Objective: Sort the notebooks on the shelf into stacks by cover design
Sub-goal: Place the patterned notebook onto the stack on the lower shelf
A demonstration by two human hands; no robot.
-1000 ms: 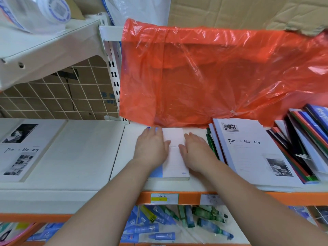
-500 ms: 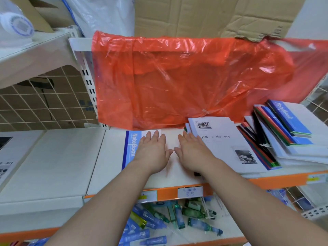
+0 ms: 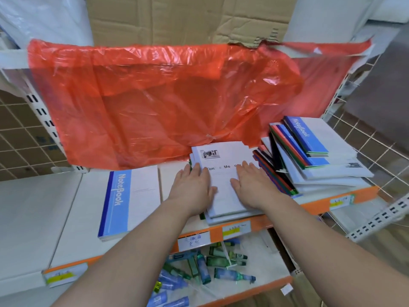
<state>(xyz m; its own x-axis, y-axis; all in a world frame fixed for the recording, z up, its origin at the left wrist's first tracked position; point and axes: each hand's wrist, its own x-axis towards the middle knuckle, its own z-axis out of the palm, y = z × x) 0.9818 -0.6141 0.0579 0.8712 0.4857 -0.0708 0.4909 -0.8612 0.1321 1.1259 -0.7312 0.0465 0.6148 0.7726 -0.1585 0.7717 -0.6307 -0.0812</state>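
A white notebook with small photos and the words "Time & Memory" (image 3: 223,173) tops a short stack on the white shelf (image 3: 39,209). My left hand (image 3: 192,189) lies flat on the stack's left edge. My right hand (image 3: 252,187) rests flat on its right half. To the left, a white notebook with a blue "NoteBook" band (image 3: 130,198) lies alone on the shelf, untouched. A messy pile of mixed notebooks (image 3: 314,160) leans at the right, with blue, red and green spines showing.
A red plastic sheet (image 3: 155,103) hangs across the back of the shelf. Wire mesh (image 3: 380,151) closes the right end. The orange shelf front (image 3: 243,229) carries price labels. Below it, a lower shelf holds several blue and green markers (image 3: 199,269).
Both hands left the blue-band notebook and moved right onto the "Time & Memory" stack. The view swung to the right, so the blue-band notebook now lies uncovered at the left.
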